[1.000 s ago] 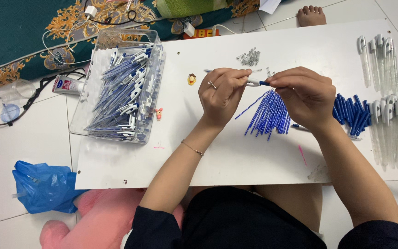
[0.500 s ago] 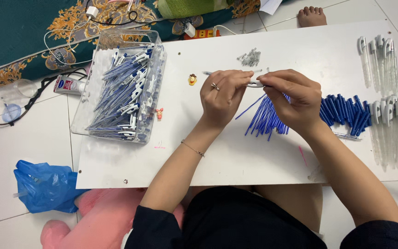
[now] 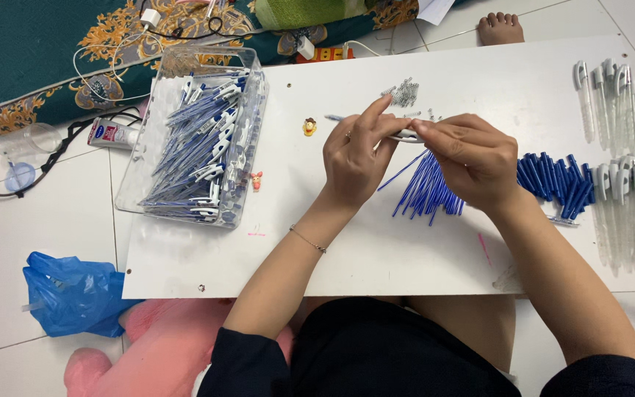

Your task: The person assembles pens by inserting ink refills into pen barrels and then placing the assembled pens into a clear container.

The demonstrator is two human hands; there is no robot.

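My left hand [image 3: 356,154] and my right hand [image 3: 473,158] meet above the white board [image 3: 376,250], both gripping one pen [image 3: 406,134] with a clear barrel; its tip sticks out left of my left fingers. Under my right hand lies a fan of blue refills [image 3: 428,187]. A heap of blue pen caps [image 3: 553,180] rests just right of that hand. A small pile of metal springs [image 3: 404,93] lies beyond my hands.
A clear plastic box [image 3: 248,140] of finished blue pens stands at the board's left. Several clear pen barrels [image 3: 626,176] line the right edge. A blue plastic bag [image 3: 71,294], pink plush [image 3: 148,345], cables and a person's foot [image 3: 500,28] surround the board.
My right hand has slid left toward my left hand, pushing the blue part into the pen barrel; the blue end seen earlier between the hands is now hidden.
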